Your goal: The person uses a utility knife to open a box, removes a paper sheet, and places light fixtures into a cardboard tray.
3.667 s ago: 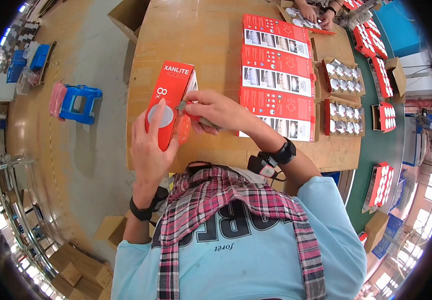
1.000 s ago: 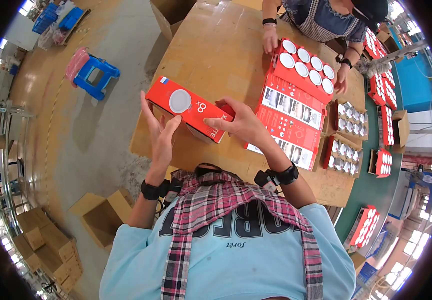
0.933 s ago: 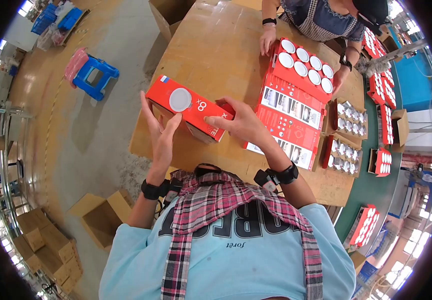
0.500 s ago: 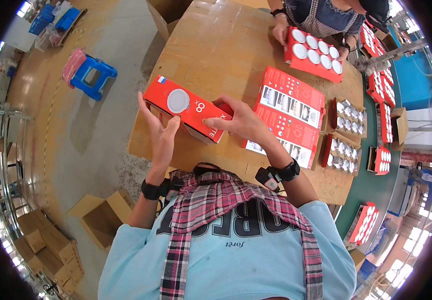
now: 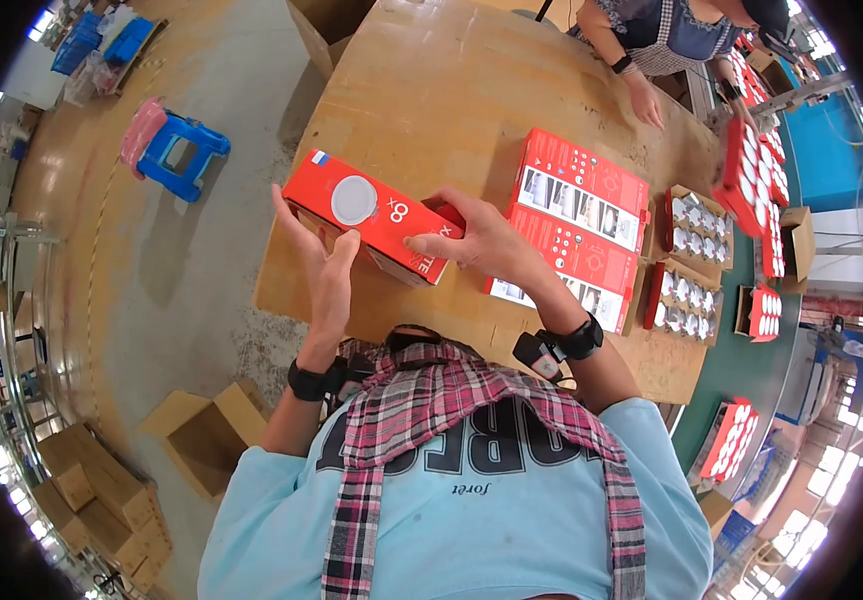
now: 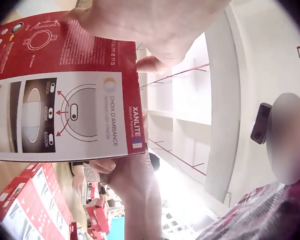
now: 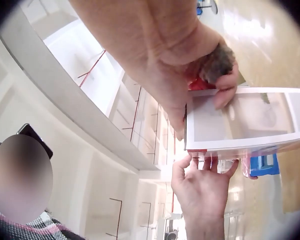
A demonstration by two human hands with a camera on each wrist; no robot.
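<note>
Both hands hold a red XANLITE carton (image 5: 397, 222), marked 8x with a white disc picture, tilted over the wooden table. My left hand (image 5: 330, 280) grips its left end, thumb on the near edge and fingers spread along the end. At the right end my right hand (image 5: 487, 240) pinches the carton, thumb on the red face. A grey, worn-looking wad (image 7: 217, 64) and something red sit in the right palm, mostly hidden by the fingers. The left wrist view shows the carton's printed side, with lamp pictures and text.
Two flat red-and-white cartons (image 5: 582, 190) lie to the right on the table (image 5: 422, 90). Beyond them are open trays of silvery lamps (image 5: 687, 300). Another person's hand (image 5: 644, 100) is at the far edge. A blue stool (image 5: 184, 158) stands on the floor at left.
Since the oldest frame, the carton has turned so its XANLITE end points right, and my right hand has moved onto that end. The other person has lifted a red pack of white discs away rightward.
</note>
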